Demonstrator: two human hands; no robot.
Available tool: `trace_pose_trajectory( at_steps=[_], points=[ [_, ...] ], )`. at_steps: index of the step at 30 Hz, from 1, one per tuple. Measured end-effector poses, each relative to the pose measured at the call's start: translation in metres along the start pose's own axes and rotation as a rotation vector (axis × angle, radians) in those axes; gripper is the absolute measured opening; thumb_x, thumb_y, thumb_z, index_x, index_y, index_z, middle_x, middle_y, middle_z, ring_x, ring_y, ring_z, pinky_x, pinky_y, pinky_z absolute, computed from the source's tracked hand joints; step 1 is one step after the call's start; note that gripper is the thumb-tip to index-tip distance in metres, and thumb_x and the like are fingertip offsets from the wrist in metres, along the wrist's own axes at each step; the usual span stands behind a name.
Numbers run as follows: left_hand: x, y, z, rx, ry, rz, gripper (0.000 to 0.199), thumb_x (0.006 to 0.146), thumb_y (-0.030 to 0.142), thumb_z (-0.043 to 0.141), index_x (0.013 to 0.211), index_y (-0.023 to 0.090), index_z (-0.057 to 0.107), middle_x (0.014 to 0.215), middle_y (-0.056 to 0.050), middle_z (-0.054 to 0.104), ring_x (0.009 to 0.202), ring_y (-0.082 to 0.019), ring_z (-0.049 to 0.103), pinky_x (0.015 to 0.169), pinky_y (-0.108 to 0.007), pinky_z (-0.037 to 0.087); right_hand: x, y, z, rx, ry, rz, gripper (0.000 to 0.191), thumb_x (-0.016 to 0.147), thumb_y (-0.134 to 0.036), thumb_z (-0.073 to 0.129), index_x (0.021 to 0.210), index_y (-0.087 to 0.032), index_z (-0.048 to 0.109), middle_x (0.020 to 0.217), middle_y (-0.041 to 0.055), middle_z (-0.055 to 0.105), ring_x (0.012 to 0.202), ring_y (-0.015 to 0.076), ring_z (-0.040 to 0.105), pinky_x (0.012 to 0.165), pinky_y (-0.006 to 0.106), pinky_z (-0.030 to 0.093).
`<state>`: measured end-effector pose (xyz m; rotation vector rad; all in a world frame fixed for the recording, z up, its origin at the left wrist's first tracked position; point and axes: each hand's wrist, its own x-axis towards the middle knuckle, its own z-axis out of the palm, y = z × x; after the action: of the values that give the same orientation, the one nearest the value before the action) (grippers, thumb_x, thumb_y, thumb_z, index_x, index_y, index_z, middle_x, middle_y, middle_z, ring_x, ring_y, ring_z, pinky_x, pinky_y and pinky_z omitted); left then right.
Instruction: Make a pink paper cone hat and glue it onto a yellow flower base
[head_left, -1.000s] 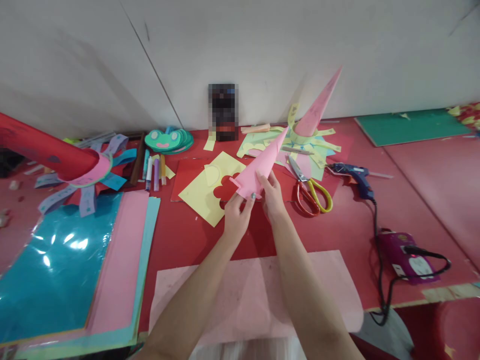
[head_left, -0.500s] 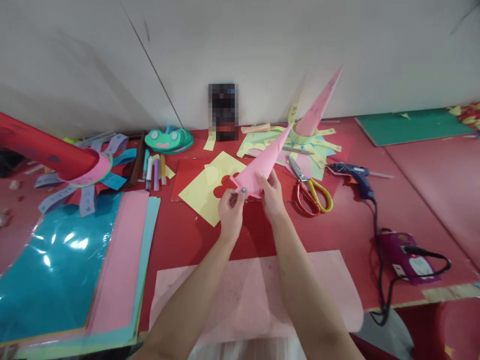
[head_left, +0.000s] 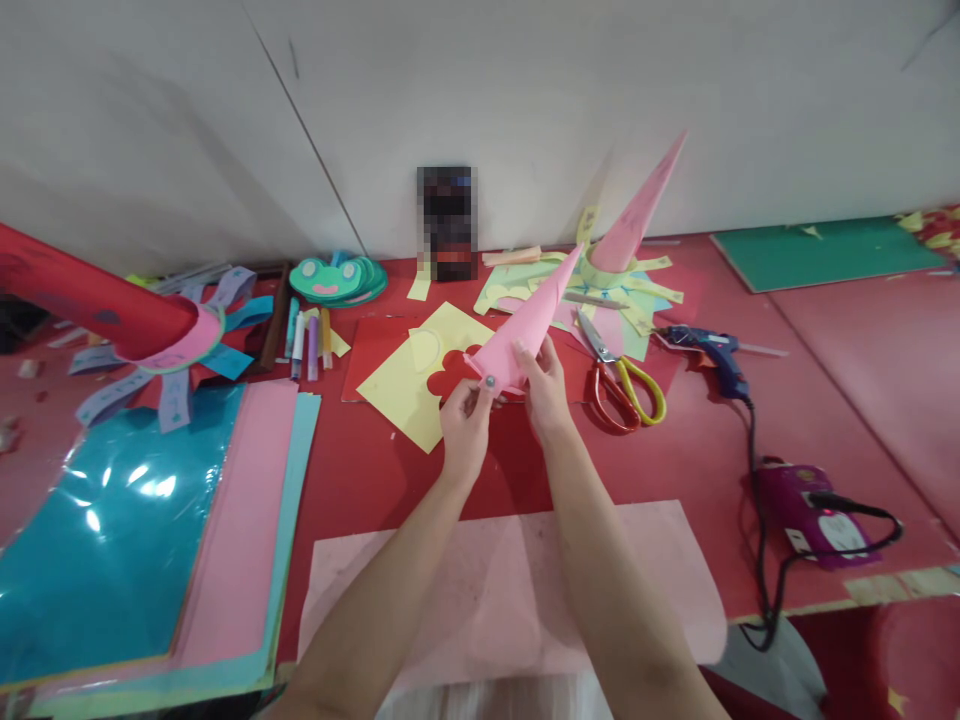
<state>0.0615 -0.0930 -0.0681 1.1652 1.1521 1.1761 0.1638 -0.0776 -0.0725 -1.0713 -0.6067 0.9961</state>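
Note:
A pink paper cone (head_left: 525, 325) is held between both hands, its tip pointing up and to the right. My left hand (head_left: 466, 418) pinches the lower left edge of its base, where a small round shiny piece shows at the thumb. On the cone's right side rests the thumb of my right hand (head_left: 544, 385), with the fingers curled around the base. Beneath the cone lie a red paper flower (head_left: 448, 375) and a yellow sheet (head_left: 397, 390). Red and yellow handled scissors (head_left: 626, 385) lie to the right.
A second pink cone (head_left: 637, 215) stands behind on paper scraps. Right are a blue glue gun (head_left: 709, 350) and a purple box (head_left: 814, 510) with a black cable. Left are markers (head_left: 313, 345), green frog cutouts (head_left: 337, 282), a red tube (head_left: 97, 300) and a blue sheet (head_left: 127, 530).
My left hand has shifted slightly to the right along the cone's base. The cone has turned a little, and my right hand has hardly moved.

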Motion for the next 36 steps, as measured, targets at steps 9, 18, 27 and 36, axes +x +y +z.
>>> trace_pose_trajectory(
  at_steps=[9,18,27,36],
  points=[
    [0.0003,0.0004,-0.0015,0.094,0.024,-0.019,0.028,0.083,0.039,0.059,0.064,0.02,0.055,0.057,0.002,0.058,0.058,-0.012,0.055,0.059,-0.024,0.044,0.0001,0.0,-0.002,-0.091,-0.002,-0.038,0.046,0.068,-0.038,0.074,0.109,-0.025,0.057,0.108,0.0027,0.062,0.101,0.019,0.059,0.087,0.033,0.05],
    [0.002,0.0021,-0.0025,0.143,0.052,-0.071,0.031,0.08,0.033,0.062,0.056,0.02,0.046,0.048,0.006,0.044,0.049,-0.01,0.044,0.051,-0.023,0.034,-0.0016,0.0004,-0.0038,-0.193,-0.012,-0.122,0.044,0.07,-0.037,0.073,0.108,-0.024,0.056,0.111,0.003,0.06,0.103,0.0192,0.057,0.089,0.033,0.049],
    [-0.0002,0.0013,-0.0014,-0.069,-0.037,0.003,0.038,0.086,0.05,0.051,0.062,0.021,0.05,0.056,0.002,0.053,0.053,-0.012,0.053,0.057,-0.026,0.046,-0.0007,-0.0002,-0.0021,-0.019,0.042,-0.03,0.043,0.07,-0.039,0.073,0.108,-0.026,0.057,0.1,0.0003,0.064,0.093,0.0165,0.063,0.079,0.029,0.054],
    [-0.0024,-0.0003,0.0015,-0.162,-0.237,0.016,0.035,0.077,0.053,0.064,0.077,0.019,0.06,0.067,-0.001,0.064,0.056,-0.011,0.058,0.057,-0.027,0.05,0.0002,-0.0056,-0.004,0.086,-0.046,0.234,0.042,0.069,-0.054,0.069,0.09,-0.021,0.056,0.055,-0.0062,0.059,0.036,0.0084,0.05,0.032,0.021,0.04]
  ],
)
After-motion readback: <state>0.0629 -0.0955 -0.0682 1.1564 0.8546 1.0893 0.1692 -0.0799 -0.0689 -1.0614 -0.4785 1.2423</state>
